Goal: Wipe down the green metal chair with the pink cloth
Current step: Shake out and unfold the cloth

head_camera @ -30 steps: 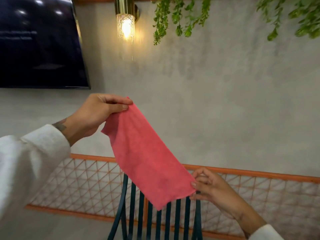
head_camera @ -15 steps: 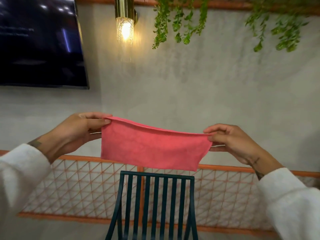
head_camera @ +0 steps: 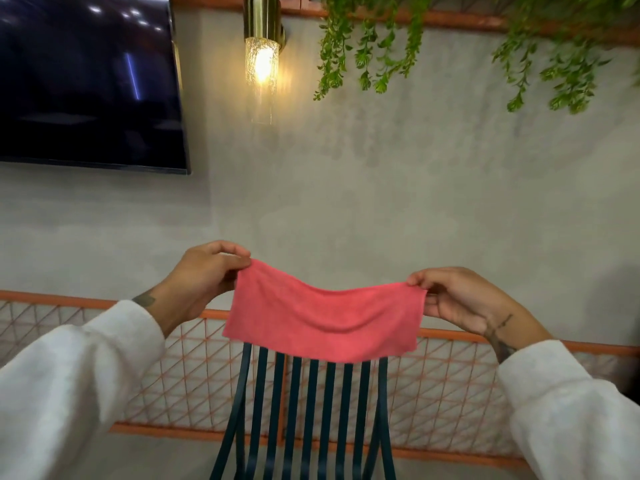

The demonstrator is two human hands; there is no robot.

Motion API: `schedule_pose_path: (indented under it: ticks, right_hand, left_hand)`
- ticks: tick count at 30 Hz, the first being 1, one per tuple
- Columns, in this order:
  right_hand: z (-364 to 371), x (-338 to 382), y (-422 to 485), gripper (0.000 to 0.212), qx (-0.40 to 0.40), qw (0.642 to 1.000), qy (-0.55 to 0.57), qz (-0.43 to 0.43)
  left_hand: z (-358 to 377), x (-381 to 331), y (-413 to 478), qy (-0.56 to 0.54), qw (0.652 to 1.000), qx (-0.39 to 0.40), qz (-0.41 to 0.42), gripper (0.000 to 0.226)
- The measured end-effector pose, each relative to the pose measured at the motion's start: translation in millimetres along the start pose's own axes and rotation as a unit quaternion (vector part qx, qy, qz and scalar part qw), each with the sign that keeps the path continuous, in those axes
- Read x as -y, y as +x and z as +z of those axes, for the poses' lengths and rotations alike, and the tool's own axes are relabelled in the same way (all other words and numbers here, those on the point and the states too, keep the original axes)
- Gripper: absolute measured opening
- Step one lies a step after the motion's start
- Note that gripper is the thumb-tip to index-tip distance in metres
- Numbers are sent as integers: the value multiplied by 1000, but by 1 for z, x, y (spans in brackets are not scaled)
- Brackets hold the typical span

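- The pink cloth (head_camera: 322,323) hangs in the air right in front of the top of the green chair (head_camera: 311,410). It is stretched sideways and folded into a long strip.
- A moment ago the cloth was pulled flat and sat above the chair's top bar. Now it is lower and sags in the middle, and its bottom edge hides that bar.
- I cannot tell if the cloth touches the chair yet.
- The left hand (head_camera: 204,282) pinches the cloth's top corner, up and to the left of the chair, between thumb and fingers.
- The right hand (head_camera: 460,299) pinches the other top corner, up and to the right of the chair, the same way.
- This looks like getting ready. The cloth is open and lined up with the chair back, so the wiping has likely not started. The top bar seems the first place to rub.
- Behind the chair runs an orange net fence (head_camera: 450,393) along a grey wall.
- High above the chair glows a lamp (head_camera: 261,60). A dark screen (head_camera: 86,81) hangs up to the left, and green leaves (head_camera: 374,53) hang up to the right.
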State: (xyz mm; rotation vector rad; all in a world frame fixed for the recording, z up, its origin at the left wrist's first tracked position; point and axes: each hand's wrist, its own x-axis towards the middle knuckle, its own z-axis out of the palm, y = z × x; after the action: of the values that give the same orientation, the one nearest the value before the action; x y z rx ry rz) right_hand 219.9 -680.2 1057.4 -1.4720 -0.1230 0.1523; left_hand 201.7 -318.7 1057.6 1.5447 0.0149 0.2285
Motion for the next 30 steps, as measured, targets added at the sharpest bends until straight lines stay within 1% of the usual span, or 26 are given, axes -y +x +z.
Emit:
schedule_pose_path:
  ticks: [2,5,8,10,13,14,16,20,25,27,30]
  right_hand:
    - [12,5,-2,19,15,1000,-13,-6]
    - [36,12,-2,28,43,997,-64,-9]
    - [60,16,-1,23,71,991,-108,-26]
    - [73,17,-3,17,85,981,-168,-49]
    - [88,19,-4,13,72,951,-284,-99]
    - [93,19,-4,12,65,944,-303,-110]
    - [99,21,-2,9,58,943,-306,-119]
    - [98,23,0,12,50,945,-300,-121]
    - [96,25,3,23,53,936,-328,-114]
    - [97,23,6,22,47,938,-323,-121]
    - [100,17,9,14,45,941,-307,-138]
  left_hand:
    - [14,-2,-2,34,999,-13,39,11]
    - [37,-10,-5,67,994,0,86,13]
    - [57,-14,-8,56,995,38,74,17]
    - [67,-14,-11,46,995,68,65,18]
    - [77,-14,-18,36,991,107,71,23]
    - [79,-15,-20,34,990,119,74,24]
    - [81,-16,-24,36,987,136,79,24]
    - [79,-20,-25,42,984,154,79,23]
    - [76,-26,-27,81,974,201,71,28]
    - [74,-27,-26,99,967,223,73,36]
    - [70,-28,-22,133,960,234,82,43]
